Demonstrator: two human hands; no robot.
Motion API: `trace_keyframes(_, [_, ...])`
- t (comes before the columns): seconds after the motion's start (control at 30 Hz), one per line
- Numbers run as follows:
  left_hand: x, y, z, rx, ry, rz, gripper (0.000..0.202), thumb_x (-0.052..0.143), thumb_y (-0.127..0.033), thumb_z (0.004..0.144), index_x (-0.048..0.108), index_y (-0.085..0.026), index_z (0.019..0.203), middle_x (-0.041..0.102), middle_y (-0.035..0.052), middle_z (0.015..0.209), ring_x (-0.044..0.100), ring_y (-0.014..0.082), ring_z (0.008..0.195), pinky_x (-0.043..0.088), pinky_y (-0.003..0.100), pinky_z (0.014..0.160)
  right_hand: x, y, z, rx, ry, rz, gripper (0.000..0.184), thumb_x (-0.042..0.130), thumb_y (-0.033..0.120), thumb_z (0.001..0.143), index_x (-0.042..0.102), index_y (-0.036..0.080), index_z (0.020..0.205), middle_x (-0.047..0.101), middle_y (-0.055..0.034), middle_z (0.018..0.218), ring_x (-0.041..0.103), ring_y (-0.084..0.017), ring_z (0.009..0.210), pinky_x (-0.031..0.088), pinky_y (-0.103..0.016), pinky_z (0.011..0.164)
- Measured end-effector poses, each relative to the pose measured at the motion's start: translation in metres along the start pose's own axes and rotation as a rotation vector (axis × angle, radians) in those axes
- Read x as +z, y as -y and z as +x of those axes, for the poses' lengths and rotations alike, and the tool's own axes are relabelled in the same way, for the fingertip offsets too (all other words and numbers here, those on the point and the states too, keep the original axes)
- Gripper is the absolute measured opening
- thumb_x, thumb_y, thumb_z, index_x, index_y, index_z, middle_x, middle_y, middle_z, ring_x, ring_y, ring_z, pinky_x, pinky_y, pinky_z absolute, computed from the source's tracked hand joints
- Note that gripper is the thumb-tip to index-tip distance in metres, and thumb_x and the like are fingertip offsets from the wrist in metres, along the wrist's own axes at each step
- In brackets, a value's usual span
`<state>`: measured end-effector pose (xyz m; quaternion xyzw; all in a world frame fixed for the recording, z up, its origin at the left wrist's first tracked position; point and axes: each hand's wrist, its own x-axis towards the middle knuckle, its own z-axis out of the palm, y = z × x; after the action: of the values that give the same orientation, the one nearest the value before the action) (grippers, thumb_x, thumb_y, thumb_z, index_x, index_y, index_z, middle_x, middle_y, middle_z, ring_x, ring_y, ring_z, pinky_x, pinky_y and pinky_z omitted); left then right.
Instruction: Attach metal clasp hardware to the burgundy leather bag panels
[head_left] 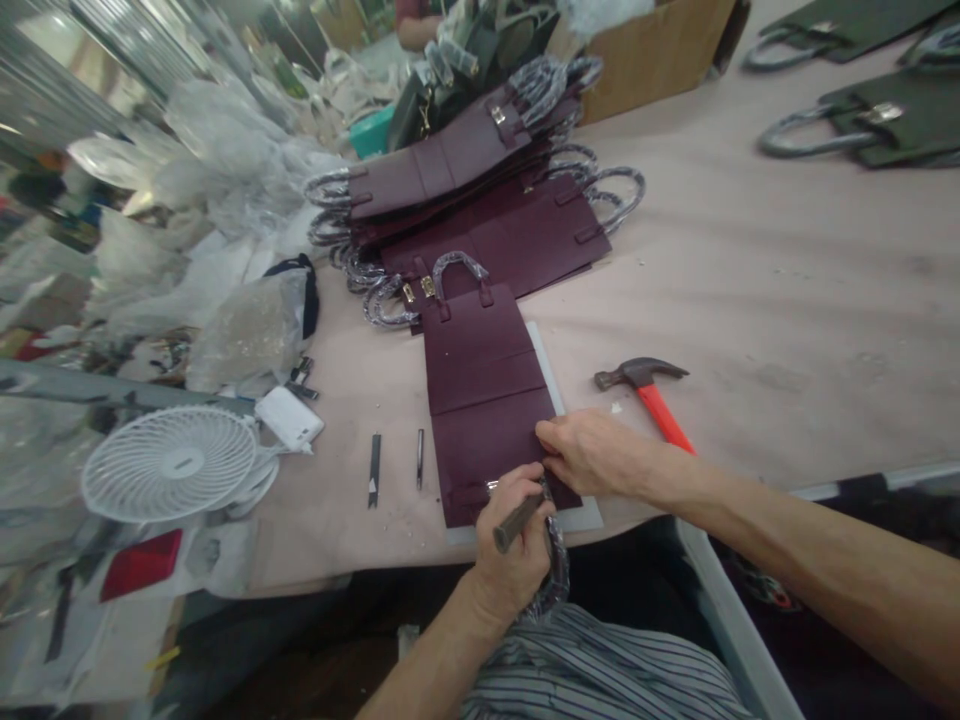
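Observation:
A dark burgundy leather bag panel (pixel 480 350) lies lengthwise in front of me on a pale board (pixel 585 516), with plastic-wrapped handles at both ends. My left hand (pixel 517 530) is closed round a short metal punch (pixel 516 524), over the panel's near end beside a small metal fitting (pixel 492 487). The near wrapped handle (pixel 556 570) hangs past the table edge by this hand. At the panel's right side, my right hand (pixel 589 450) has its fingertips pinched together; what sits between them is hidden. To its right lies a claw hammer (pixel 664 405) with an orange handle.
Behind the panel are stacked burgundy bag pieces (pixel 450 170). A flat dark tool (pixel 374 470) and a slim metal rod (pixel 420 458) lie left, near a white fan (pixel 172 464). Green bag pieces (pixel 915 115) and a cardboard box (pixel 652 60) are at the back; a person's arm (pixel 417 30) shows beyond.

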<state>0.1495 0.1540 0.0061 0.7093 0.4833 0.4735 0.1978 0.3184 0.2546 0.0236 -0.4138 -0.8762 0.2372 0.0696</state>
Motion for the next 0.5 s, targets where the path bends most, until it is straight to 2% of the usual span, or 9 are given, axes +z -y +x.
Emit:
trace_keyframes(0.1, [0.0, 0.001, 0.006, 0.001, 0.015, -0.021, 0.012, 0.055, -0.008, 0.091, 0.06, -0.019, 0.095, 0.072, 0.0083, 0.097, 0.072, 0.0207, 0.1, 0.062, 0.038, 0.089, 0.008, -0.011, -0.004, 0.09, -0.079, 0.19, 0.014, 0.068, 0.023, 0.077, 0.054, 0.02, 0.074, 0.056, -0.0003, 0.06, 0.048, -0.014, 0.055, 0.022, -0.028, 0.054])
trace_keyframes(0.27, [-0.001, 0.006, 0.01, -0.013, 0.031, -0.042, 0.011, 0.057, -0.01, 0.091, 0.06, -0.019, 0.097, 0.072, 0.0092, 0.1, 0.071, 0.021, 0.1, 0.061, 0.038, 0.088, 0.024, -0.023, -0.017, 0.116, -0.151, 0.398, 0.015, 0.065, 0.028, 0.083, 0.053, 0.02, 0.078, 0.052, 0.0051, 0.06, 0.045, -0.01, 0.054, 0.032, -0.024, 0.055])
trace_keyframes(0.4, [-0.002, 0.01, 0.012, 0.025, 0.067, -0.045, 0.012, 0.058, -0.011, 0.091, 0.059, -0.018, 0.1, 0.071, 0.0097, 0.103, 0.071, 0.0208, 0.101, 0.061, 0.039, 0.089, 0.032, -0.024, -0.024, 0.167, -0.24, 0.651, 0.016, 0.063, 0.031, 0.084, 0.055, 0.019, 0.079, 0.048, 0.0073, 0.057, 0.042, -0.009, 0.051, 0.033, -0.024, 0.053])
trace_keyframes(0.5, [-0.003, 0.012, 0.014, 0.038, 0.107, -0.043, 0.012, 0.057, -0.011, 0.091, 0.059, -0.019, 0.1, 0.072, 0.0097, 0.103, 0.071, 0.0209, 0.102, 0.061, 0.039, 0.088, 0.034, -0.024, -0.025, 0.178, -0.265, 0.686, 0.017, 0.064, 0.032, 0.084, 0.055, 0.019, 0.077, 0.048, 0.0073, 0.056, 0.041, -0.009, 0.051, 0.032, -0.024, 0.052])
